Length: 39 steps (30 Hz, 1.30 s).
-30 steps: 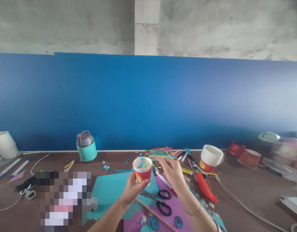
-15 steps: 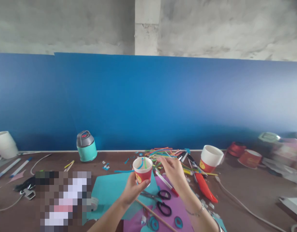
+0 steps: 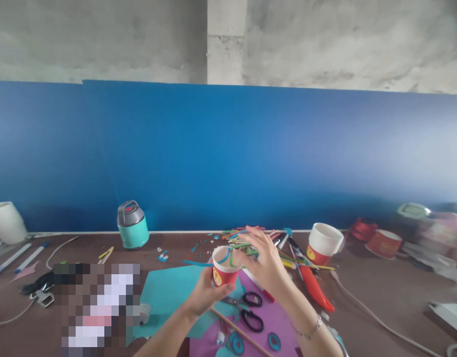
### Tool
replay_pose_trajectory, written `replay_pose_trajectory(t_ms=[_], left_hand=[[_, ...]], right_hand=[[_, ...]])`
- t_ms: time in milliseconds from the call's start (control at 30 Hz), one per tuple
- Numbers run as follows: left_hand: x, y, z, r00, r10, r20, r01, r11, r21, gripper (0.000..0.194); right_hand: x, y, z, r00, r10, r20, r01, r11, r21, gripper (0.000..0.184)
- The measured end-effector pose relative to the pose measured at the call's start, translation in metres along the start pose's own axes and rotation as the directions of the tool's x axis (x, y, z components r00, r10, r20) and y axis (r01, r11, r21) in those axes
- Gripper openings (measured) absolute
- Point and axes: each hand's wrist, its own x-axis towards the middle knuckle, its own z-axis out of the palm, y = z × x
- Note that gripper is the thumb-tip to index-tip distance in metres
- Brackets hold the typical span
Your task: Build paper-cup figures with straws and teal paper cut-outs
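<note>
My left hand (image 3: 205,293) is wrapped round a small red paper cup (image 3: 224,267) with a white inside, held upright above the table. Thin coloured strips, blue and green, curve over its rim. My right hand (image 3: 264,263) is at the cup's right edge, thumb and forefinger pinching a green strip (image 3: 238,250) at the rim while the other fingers spread upward. Just behind the hands lies a heap of coloured strips (image 3: 250,234).
Black-handled scissors (image 3: 246,307) lie on purple paper (image 3: 280,317) beside a teal sheet (image 3: 164,290). A wooden stick (image 3: 239,333) lies below them. A second red-and-white cup (image 3: 323,244), an orange-red cutter (image 3: 313,286), a teal flask (image 3: 132,225), cables and pens are around.
The cup has shifted slightly right and tilted toward my right hand. My right hand came from the strip heap to the cup's rim with a green strip.
</note>
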Motion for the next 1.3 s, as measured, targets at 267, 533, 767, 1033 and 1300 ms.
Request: replay_pose_trajectory(t_ms=[267,533,767,1033,1300], left_hand=[[-0.007,0.006,0.008,0.984,-0.026,0.179,0.049,0.991,-0.126,0.055],[-0.01,0.022,0.011,0.976,-0.014,0.219,0.037,0.994,-0.1,0.043],[-0.009,0.01,0.012,0.973,-0.015,0.232,0.056,0.984,-0.171,0.047],[-0.009,0.012,0.014,0.979,-0.026,0.203,0.063,0.982,-0.179,0.034],[-0.004,0.002,0.022,0.995,0.065,0.071,-0.065,0.998,0.005,0.018]], right_hand=[[-0.002,-0.004,0.014,0.987,-0.061,0.148,0.051,0.996,0.069,0.013],[-0.002,-0.003,0.011,0.973,-0.147,0.179,0.126,0.984,0.124,0.015],[-0.001,-0.004,0.013,0.965,-0.169,0.202,0.116,0.962,0.248,0.014],[-0.006,-0.013,0.006,0.973,-0.199,0.117,0.178,0.97,0.166,0.025],[-0.021,-0.032,0.018,0.893,-0.361,0.268,0.375,0.927,-0.001,0.014]])
